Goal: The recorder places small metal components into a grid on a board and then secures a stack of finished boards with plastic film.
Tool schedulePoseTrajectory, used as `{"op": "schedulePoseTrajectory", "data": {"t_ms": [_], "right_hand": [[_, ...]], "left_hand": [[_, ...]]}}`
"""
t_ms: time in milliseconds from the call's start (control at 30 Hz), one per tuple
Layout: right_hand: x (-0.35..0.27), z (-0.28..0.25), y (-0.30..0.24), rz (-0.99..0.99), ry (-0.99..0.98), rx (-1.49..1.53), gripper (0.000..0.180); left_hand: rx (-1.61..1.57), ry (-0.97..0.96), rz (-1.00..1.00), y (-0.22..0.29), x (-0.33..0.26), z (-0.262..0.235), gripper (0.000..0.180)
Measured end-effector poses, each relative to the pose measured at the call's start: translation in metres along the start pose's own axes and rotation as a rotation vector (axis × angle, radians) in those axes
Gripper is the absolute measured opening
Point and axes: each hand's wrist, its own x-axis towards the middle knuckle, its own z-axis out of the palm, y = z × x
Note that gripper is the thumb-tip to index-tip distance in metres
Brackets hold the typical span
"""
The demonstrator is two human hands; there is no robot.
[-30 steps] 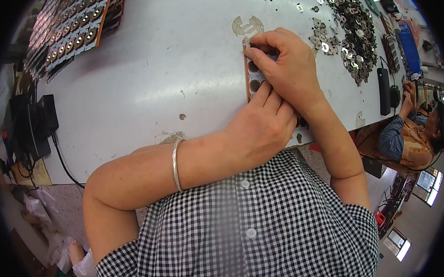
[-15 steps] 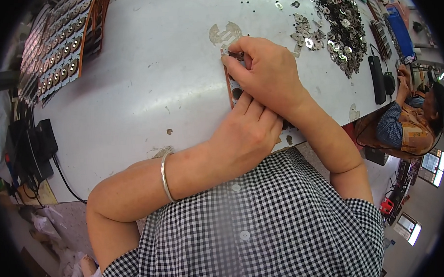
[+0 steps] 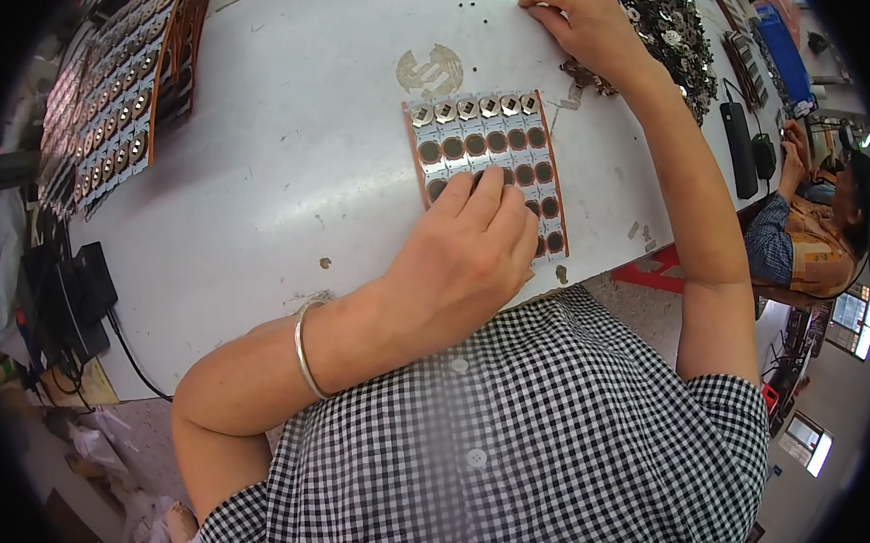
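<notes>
A circuit board panel (image 3: 495, 125) with orange-brown side edges lies flat on the table before me. Silvery metal clips (image 3: 468, 109) fill its far row, and dark round pads cover the rows below. My left hand (image 3: 473, 246) rests on the panel's near left part, fingers apart and slightly bent, hiding some pads. Off at the upper right, my right hand (image 3: 589, 22) is beside a heap of loose metal clips (image 3: 673, 43). Its thumb and forefinger are closed in a pinch; what is between them is too small to make out.
Stacked panels with clips (image 3: 122, 101) stand at the far left. Black power adapters with cables (image 3: 94, 277) are at the left table edge. A black power strip (image 3: 738, 151) lies on the right. Beyond it, another person (image 3: 802, 226) sits at work.
My right hand has moved off the panel, away and to the right, to the clip heap. My left hand stays on the panel, which now shows more of its surface.
</notes>
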Motion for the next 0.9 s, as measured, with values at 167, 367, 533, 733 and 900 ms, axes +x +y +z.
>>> {"op": "schedulePoseTrajectory", "data": {"t_ms": [167, 367, 533, 733, 900], "right_hand": [[0.045, 0.006, -0.072, 1.178, -0.126, -0.022, 0.015], [0.01, -0.009, -0.125, 0.786, -0.297, -0.173, 0.02], [-0.01, -0.023, -0.147, 1.027, -0.156, 0.083, 0.02], [-0.009, -0.005, -0.157, 1.242, -0.096, 0.471, 0.015], [-0.016, 0.008, -0.158, 1.189, -0.106, 0.33, 0.015]], "left_hand": [[0.023, 0.0, -0.021, -0.001, -0.003, 0.002, 0.053], [0.008, -0.04, -0.013, -0.001, 0.0, -0.003, 0.055], [-0.022, -0.059, -0.022, -0.002, 0.001, -0.004, 0.058], [-0.06, -0.041, -0.045, -0.001, 0.004, -0.005, 0.059], [-0.04, -0.042, -0.036, 0.0, 0.005, -0.005, 0.058]]}}
